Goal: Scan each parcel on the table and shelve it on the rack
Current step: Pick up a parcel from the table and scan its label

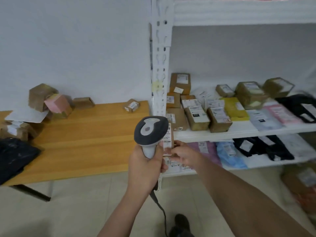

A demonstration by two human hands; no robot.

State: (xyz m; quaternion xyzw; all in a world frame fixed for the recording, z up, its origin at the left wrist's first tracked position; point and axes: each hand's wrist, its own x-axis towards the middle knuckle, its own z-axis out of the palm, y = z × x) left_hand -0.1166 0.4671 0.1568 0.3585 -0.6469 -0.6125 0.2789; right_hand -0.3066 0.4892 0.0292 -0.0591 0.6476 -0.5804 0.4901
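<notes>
My left hand [145, 166] grips the handle of a grey and white barcode scanner [150, 130], whose head points at a small brown parcel [168, 142] with a white label. My right hand [183, 154] pinches that parcel just behind the scanner, in front of the white rack's upright post [160, 65]. The scanner's head hides much of the parcel. On the wooden table [89, 137] to the left lie more parcels: a small labelled box [132, 105] near the far right corner and a pile of brown and pink boxes [49, 101] at the far left.
The rack's middle shelf [239, 130] holds several labelled boxes and flat mailer bags; the shelf below [273, 161] holds soft bags in purple, blue and black. A black bag [13, 156] lies at the table's left edge. A large box [301, 185] stands on the floor at right.
</notes>
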